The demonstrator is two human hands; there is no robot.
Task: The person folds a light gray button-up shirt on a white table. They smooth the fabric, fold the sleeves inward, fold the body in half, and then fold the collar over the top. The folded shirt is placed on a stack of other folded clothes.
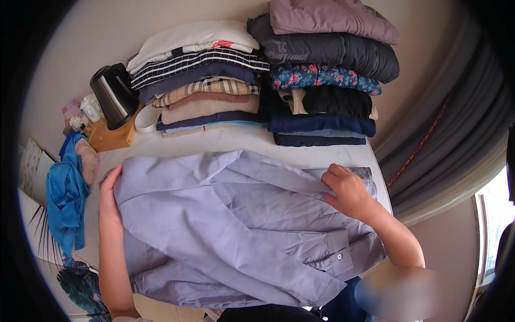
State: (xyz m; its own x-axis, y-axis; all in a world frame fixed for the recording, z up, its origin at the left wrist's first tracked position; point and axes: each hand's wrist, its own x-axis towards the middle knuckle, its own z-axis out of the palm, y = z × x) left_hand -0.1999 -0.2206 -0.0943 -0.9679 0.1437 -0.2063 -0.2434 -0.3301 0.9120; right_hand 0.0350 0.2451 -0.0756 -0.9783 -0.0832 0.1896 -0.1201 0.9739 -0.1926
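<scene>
The pale lavender-grey, long-sleeved shirt of thin woven cloth (177,220) lies spread and rumpled over the white, smooth-topped worktop (206,140), its lower part reaching the near edge by the person's body. The right hand (348,190) has its fingers curled on the upper right edge of the cloth, apparently pinching it; the left hand (111,196) lies along the left edge, and I cannot tell whether its fingers close on the fabric or only press against it. If that hold is loose, a pull from the right could drag the whole garment askew. The cuff with a small white button (339,256) lies loose and unheld near the front, so a sleeve could bunch or get trapped crookedly under a layer, and the creases could be pressed in. With cloth so close to the near edge, its weight might draw it down. Farther back, the tall right-hand stack of folded clothes (324,104), topped by bulky padded pieces, could lean or topple if knocked; the left-hand stack of folded clothes (206,86) stands close to a white cup (147,119) and a black-and-steel kettle (115,99), which a wide sweep of fabric might catch.
</scene>
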